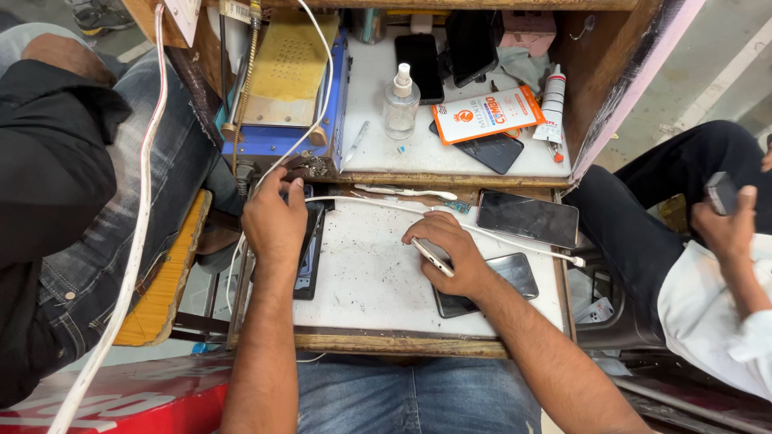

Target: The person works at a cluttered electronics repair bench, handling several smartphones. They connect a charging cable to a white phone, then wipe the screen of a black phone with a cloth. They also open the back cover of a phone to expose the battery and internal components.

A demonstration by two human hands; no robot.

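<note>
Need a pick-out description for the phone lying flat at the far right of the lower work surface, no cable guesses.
Start at the white, speckled work surface in front of the person, below the raised shelf. Go to its far right corner, beyond the right hand. The phone lies there flat, screen up, dark and glossy; unlike the dark phone partly under that hand, it lies wholly uncovered, with nothing touching its top.

The surface point(370, 273) is white, speckled with dark grit, and the phones point(527, 217) on it have black glass faces. A white cable point(378, 201) crosses it, behind stand a blue machine point(277, 137) topped with a yellow mat point(291, 56) and an orange-and-white packet point(490, 114).
</note>
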